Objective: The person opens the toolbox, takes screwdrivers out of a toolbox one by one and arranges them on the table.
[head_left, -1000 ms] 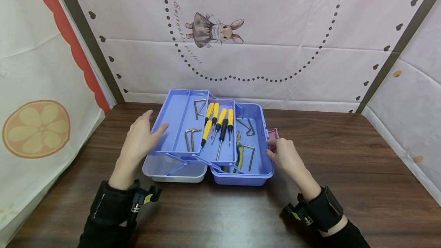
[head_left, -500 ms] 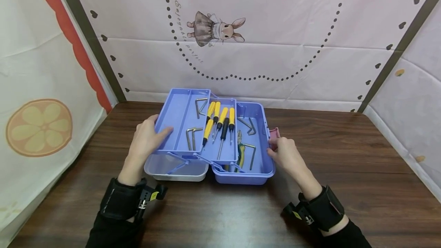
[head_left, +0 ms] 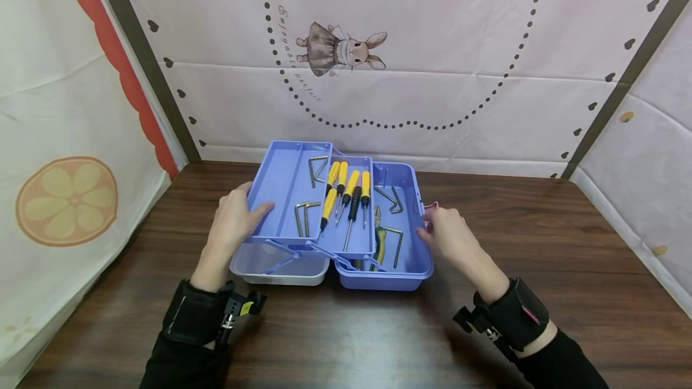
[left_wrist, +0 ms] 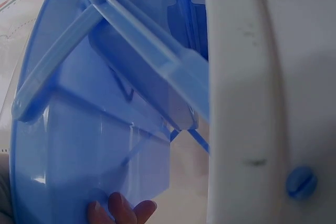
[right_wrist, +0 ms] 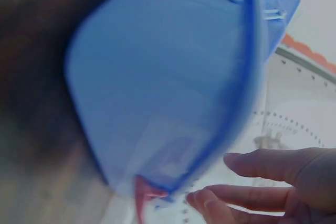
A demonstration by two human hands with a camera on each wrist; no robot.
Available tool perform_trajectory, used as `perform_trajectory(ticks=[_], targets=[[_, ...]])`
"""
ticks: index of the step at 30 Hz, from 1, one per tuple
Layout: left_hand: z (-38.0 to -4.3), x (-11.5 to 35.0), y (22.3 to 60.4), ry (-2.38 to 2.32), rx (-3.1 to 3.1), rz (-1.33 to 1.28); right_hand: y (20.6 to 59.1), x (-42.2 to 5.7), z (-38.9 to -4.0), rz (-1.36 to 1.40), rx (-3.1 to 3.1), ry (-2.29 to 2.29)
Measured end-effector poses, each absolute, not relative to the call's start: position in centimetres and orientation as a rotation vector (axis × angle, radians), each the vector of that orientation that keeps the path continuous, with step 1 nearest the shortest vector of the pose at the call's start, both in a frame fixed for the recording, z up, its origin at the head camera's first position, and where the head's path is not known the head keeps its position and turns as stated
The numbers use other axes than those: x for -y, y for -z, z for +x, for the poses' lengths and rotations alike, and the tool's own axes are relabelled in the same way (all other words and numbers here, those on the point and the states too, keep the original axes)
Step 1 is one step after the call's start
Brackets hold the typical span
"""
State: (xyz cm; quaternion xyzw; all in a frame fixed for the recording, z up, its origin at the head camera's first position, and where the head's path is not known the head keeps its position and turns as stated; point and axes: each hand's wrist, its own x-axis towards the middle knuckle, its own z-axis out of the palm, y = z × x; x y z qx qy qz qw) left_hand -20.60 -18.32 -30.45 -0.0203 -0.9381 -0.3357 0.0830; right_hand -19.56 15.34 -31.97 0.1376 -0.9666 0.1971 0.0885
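Stretching from the near side of the table [head_left: 378, 341], two black sleeves [head_left: 175, 362] end in strapped wrists [head_left: 191, 315]; ahead, toward the table's far edge, stands the unfolded blue toolbox [head_left: 384, 283], with a pale shell [head_left: 281, 279] at its left; the left hand [head_left: 229, 218] grips the upper tray [head_left: 270, 197], thumb over its left rim and fingers [left_wrist: 119, 211] curled beneath; the right hand [head_left: 449, 236] is at the right wall of the deep base [head_left: 415, 245], by the pink latch [right_wrist: 142, 190], its thumb and gently bent fingers parted with a gap and visibly holding nothing, though I cannot tell whether a fingertip touches the latch; inside the base lie green-handled pliers [head_left: 381, 242] and L-shaped keys [head_left: 397, 248]; six screwdrivers [head_left: 354, 198], five with yellow handles and one with a black, lie in the middle tray [head_left: 360, 242]; more keys lie along the right side of the upper tray; beyond the table's far edge rises a white cloth [head_left: 432, 23] printed with a rabbit [head_left: 337, 51].
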Motion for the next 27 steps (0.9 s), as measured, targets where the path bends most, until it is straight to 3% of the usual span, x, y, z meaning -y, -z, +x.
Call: perform_trajectory(ticks=[14,27], targets=[[-20.6,18.3,30.5,0.999,2.803,-0.043,25.7,-8.7,-21.6,0.651,2.946,-0.510],[-20.6,18.4,30.5,0.953,2.805,-0.043,25.9,-4.1,-24.6,0.489,3.202,-0.436]])
